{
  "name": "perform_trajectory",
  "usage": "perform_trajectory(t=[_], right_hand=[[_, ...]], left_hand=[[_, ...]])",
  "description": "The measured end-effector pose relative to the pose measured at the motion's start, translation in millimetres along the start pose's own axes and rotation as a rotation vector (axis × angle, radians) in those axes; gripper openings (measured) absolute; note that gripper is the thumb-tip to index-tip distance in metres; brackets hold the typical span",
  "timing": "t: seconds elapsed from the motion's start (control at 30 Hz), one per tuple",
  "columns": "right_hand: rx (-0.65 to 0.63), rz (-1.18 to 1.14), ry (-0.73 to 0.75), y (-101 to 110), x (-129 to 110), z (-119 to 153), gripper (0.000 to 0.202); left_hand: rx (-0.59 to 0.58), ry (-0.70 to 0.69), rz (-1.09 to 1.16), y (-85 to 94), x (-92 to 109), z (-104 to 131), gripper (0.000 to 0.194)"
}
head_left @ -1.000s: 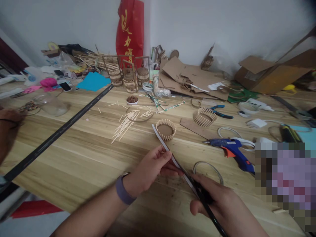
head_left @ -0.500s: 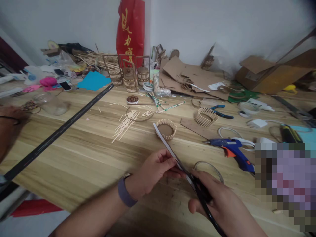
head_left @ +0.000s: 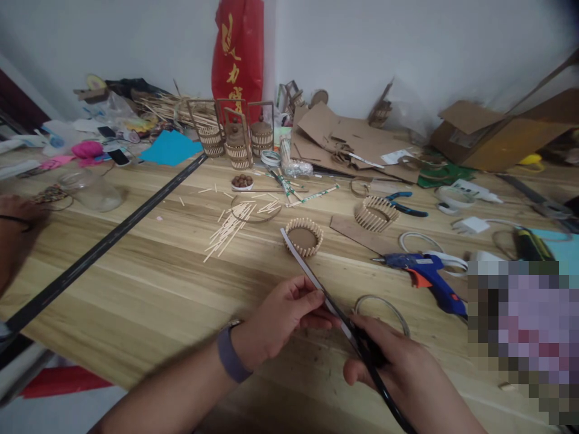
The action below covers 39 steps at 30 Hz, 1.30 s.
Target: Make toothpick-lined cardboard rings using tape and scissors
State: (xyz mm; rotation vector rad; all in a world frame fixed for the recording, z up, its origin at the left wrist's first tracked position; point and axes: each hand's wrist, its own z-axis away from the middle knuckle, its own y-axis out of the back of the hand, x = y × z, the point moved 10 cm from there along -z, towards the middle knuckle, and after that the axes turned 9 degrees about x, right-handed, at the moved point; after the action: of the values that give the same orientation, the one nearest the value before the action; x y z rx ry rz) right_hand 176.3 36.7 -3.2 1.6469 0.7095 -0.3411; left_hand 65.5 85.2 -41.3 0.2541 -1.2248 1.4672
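A long, narrow strip [head_left: 304, 263], white on one face and black along its edge, runs slantwise through both my hands. My left hand [head_left: 289, 316], with a grey-purple band at the wrist, pinches it between thumb and fingers. Closer to me, my right hand [head_left: 398, 355] is curled around the strip's darker part, its thumb apart below. A black shape in that palm is too dark to make out. Just beyond the strip's far tip stands a small round basket [head_left: 319, 242] with a brown base and a ring of short sticks. A thin hoop [head_left: 404, 318] lies behind my right hand.
Loose sticks [head_left: 226, 232] lie left of the basket. A blue glue gun [head_left: 418, 265], pliers [head_left: 414, 210] and a second stick ring [head_left: 377, 214] are at right. Finished lidded baskets [head_left: 239, 154] stand behind. Another person's hand [head_left: 18, 223] rests at far left, near a glass jar [head_left: 97, 190].
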Motion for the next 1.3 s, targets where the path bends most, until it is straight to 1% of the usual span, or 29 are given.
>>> perform_trajectory(t=[0.17,0.3,0.4,0.53,0.57,0.7,0.83,1.03,1.13,1.3], right_hand=[[-0.053,-0.011,-0.015,-3.5,3.3,0.9,0.028],[-0.064,-0.009,-0.019,-4.1,1.8,0.0,0.025],[-0.058,0.011,-0.016,-3.7,1.9,0.9,0.030],[-0.045,0.042,-0.010,-5.6,5.4,2.8,0.045],[-0.040,0.053,-0.005,-6.0,5.6,2.7,0.046],[0.011,0.089,0.005,-3.2,2.0,-0.4,0.038],[0.057,0.075,0.028,1.7,-6.6,-4.2,0.038],[0.045,0.041,0.007,2.7,-8.3,-6.5,0.021],[0.072,0.045,0.015,6.4,-8.7,-7.3,0.020],[0.054,0.007,0.002,4.7,-9.3,-7.9,0.017]], left_hand=[[-0.005,0.004,0.002,-0.1,0.0,0.2,0.046],[-0.014,0.004,-0.003,-0.2,-0.5,0.1,0.047],[-0.013,-0.008,-0.023,-0.2,-0.7,0.6,0.046],[-0.018,-0.033,-0.071,-2.4,-1.9,1.3,0.046],[-0.015,-0.038,-0.076,-2.5,-2.4,1.2,0.047],[0.007,-0.046,-0.084,-0.9,-4.3,0.1,0.048],[-0.006,-0.042,-0.082,-1.9,-4.9,-0.2,0.047],[-0.025,-0.042,-0.081,-4.1,-4.6,0.7,0.046],[-0.019,-0.043,-0.100,-3.7,-5.3,0.9,0.046],[-0.011,-0.070,-0.162,-2.9,-1.7,0.9,0.044]])
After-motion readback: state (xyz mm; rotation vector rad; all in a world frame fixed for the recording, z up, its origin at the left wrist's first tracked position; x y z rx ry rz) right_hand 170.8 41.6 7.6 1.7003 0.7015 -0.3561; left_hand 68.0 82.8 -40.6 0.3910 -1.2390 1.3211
